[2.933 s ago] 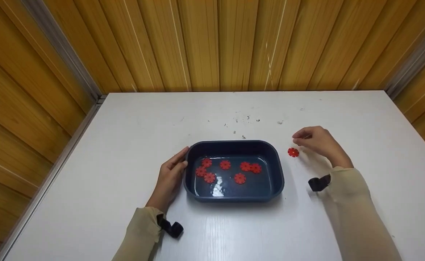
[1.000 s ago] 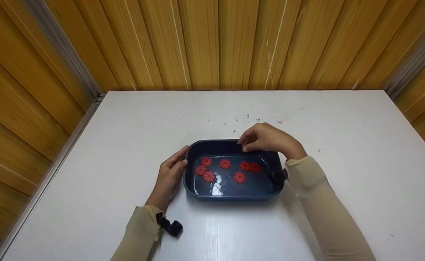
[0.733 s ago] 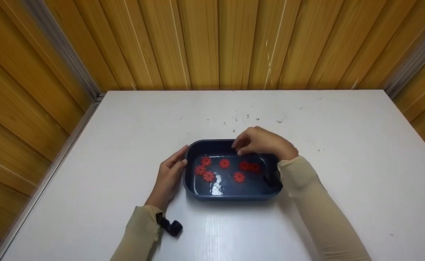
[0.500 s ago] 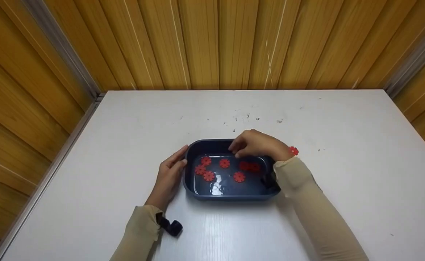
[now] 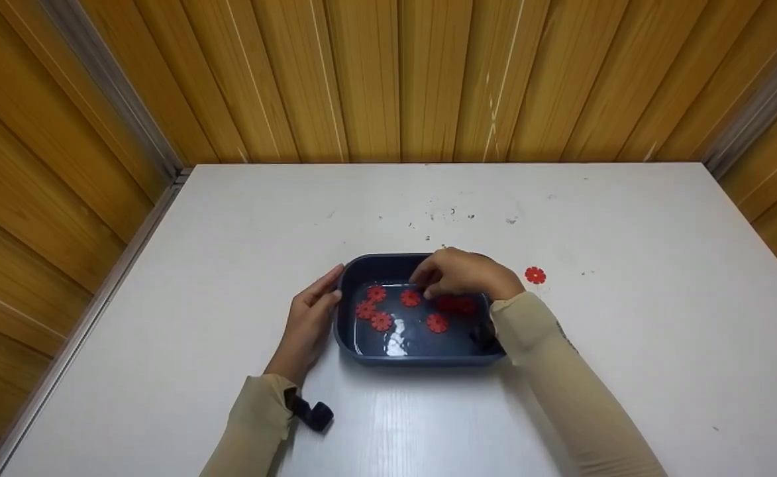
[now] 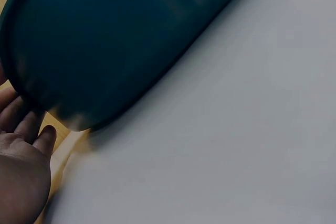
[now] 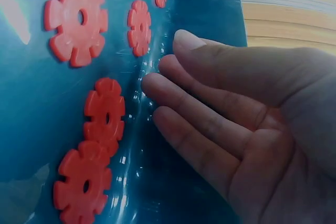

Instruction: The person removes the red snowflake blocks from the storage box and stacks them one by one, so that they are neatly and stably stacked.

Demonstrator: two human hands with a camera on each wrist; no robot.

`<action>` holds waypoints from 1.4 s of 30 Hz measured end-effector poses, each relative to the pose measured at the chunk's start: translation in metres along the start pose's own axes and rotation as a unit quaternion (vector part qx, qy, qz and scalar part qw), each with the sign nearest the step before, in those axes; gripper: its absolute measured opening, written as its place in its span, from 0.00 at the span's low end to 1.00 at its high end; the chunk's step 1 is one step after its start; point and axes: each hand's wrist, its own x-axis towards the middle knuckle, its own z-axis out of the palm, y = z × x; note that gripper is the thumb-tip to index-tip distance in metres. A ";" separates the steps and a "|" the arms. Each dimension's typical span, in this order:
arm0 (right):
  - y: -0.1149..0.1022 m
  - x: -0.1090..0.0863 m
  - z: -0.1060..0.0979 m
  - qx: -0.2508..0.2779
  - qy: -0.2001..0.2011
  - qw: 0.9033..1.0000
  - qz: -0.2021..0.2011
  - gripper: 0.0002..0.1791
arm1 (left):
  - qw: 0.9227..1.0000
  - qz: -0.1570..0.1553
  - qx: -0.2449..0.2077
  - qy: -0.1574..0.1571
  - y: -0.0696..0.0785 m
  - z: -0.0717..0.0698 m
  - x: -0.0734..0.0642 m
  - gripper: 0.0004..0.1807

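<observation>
"First item?"
"Red disc (image 5: 410,298), on the blue tray's (image 5: 421,361) floor, near centre. Right hand (image 5: 464,273) at its two o'clock, thumb and fingertips apart."
"Others?"
"Six more discs (image 5: 436,323) inside. Left hand (image 5: 307,318), fingers extended, against the nine-o'clock end. Loose disc (image 5: 535,275), white table (image 5: 640,331), tray's two-to-three o'clock."

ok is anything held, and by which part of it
Nothing is visibly gripped: the right hand is empty; the left hand touches the tray at its left end.
</observation>
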 end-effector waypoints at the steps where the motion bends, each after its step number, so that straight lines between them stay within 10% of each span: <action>1: 0.000 0.000 0.000 0.002 -0.002 1.000 0.003 0.19 | 1.000 0.000 -0.002 0.000 0.000 0.000 0.000 0.26; 42: -0.016 0.012 0.021 -0.046 0.019 0.999 -0.008 0.14 | 1.000 -0.002 -0.013 -0.003 -0.001 0.000 0.000 0.27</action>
